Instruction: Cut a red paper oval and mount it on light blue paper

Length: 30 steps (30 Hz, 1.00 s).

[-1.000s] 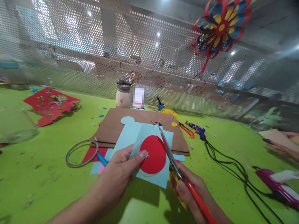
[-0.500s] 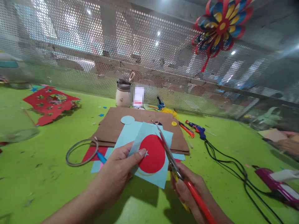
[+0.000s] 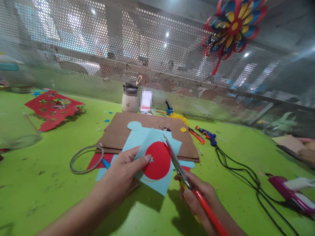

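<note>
Between the thumb and fingers of my left hand (image 3: 125,168) is a light blue paper sheet (image 3: 161,188), tilted above the table. A red paper circle (image 3: 158,162) lies on that sheet, with a small light star near my thumb tip. My right hand (image 3: 200,193) grips scissors (image 3: 179,167) with red and yellow handles. Their blades point up and away, along the right edge of the red circle; whether paper sits between them I cannot tell. Behind the held sheet, more light blue paper (image 3: 131,139) and a light blue disc (image 3: 134,125) rest on brown paper (image 3: 110,131).
A metal ring (image 3: 71,162) lies left of the papers, beside a blue pen (image 3: 106,163). To the right are a craft knife (image 3: 197,136), a blue glue gun (image 3: 209,136) and black cords (image 3: 236,168). A lidded jar (image 3: 130,98) stands behind, before a perforated screen (image 3: 86,49).
The light blue sheet and red circle have shifted slightly left with my left hand. The scissors' tips have moved slightly left as well.
</note>
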Each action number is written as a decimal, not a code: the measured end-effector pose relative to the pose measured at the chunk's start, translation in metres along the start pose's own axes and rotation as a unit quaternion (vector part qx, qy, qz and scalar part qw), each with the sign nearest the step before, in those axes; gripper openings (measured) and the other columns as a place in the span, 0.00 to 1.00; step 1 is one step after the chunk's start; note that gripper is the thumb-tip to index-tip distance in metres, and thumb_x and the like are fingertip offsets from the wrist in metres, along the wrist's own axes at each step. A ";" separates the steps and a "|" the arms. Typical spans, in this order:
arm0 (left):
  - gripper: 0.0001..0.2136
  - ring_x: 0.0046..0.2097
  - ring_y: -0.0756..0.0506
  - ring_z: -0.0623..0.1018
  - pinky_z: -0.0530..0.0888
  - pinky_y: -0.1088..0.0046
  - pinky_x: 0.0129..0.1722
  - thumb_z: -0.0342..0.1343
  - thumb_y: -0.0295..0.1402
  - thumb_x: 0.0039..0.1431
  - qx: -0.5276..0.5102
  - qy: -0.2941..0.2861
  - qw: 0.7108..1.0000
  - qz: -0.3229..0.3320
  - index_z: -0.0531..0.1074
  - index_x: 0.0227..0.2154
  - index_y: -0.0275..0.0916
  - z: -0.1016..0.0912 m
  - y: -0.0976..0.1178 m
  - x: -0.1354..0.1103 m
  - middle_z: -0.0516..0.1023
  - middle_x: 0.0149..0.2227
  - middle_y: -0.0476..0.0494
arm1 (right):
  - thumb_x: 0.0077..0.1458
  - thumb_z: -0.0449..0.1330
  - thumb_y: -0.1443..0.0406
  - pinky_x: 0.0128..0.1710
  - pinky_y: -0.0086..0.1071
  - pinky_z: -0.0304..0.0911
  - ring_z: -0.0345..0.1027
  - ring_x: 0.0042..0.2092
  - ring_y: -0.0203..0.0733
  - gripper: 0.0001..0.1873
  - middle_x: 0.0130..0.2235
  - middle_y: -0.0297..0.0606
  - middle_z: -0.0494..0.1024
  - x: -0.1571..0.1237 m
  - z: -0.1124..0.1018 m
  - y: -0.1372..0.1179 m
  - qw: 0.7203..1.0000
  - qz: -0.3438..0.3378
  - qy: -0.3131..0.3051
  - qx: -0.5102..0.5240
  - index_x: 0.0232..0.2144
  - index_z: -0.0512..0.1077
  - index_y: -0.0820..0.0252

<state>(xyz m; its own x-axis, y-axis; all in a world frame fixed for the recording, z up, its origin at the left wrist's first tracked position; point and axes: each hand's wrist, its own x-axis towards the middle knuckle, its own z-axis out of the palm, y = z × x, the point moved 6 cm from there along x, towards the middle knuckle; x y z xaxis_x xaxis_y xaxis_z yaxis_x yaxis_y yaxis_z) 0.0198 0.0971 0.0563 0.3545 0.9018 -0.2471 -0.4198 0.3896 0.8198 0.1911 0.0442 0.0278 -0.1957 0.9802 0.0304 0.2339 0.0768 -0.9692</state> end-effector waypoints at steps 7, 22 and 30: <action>0.13 0.30 0.44 0.81 0.76 0.72 0.33 0.67 0.31 0.50 0.012 -0.030 0.999 0.001 0.79 0.40 0.36 0.004 0.001 -0.002 0.84 0.31 0.41 | 0.58 0.54 0.44 0.24 0.29 0.48 0.50 0.26 0.34 0.25 0.26 0.29 0.59 0.002 -0.001 -0.011 1.000 -0.020 -0.009 -0.008 0.41 0.69 0.58; 0.13 0.31 0.45 0.81 0.77 0.72 0.34 0.65 0.31 0.53 0.015 -0.048 0.999 -0.008 0.79 0.42 0.36 0.003 -0.002 -0.005 0.83 0.32 0.41 | 0.57 0.56 0.44 0.23 0.29 0.48 0.50 0.25 0.33 0.23 0.26 0.29 0.58 0.003 0.001 -0.004 0.999 -0.028 0.006 0.036 0.38 0.70 0.57; 0.12 0.30 0.46 0.81 0.76 0.74 0.33 0.66 0.31 0.52 0.018 -0.055 0.998 -0.008 0.79 0.40 0.35 0.005 0.001 -0.002 0.83 0.32 0.41 | 0.58 0.55 0.44 0.23 0.28 0.48 0.50 0.25 0.33 0.24 0.25 0.28 0.58 0.001 -0.002 -0.009 0.999 -0.032 0.006 0.005 0.41 0.69 0.57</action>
<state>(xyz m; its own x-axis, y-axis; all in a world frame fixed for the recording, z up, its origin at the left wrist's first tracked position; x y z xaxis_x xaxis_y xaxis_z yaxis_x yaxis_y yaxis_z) 0.0227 0.0951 0.0596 0.4513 0.8688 -0.2037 -0.3845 0.3953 0.8342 0.1902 0.0447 0.0371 -0.1984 0.9754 0.0960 0.2110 0.1381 -0.9677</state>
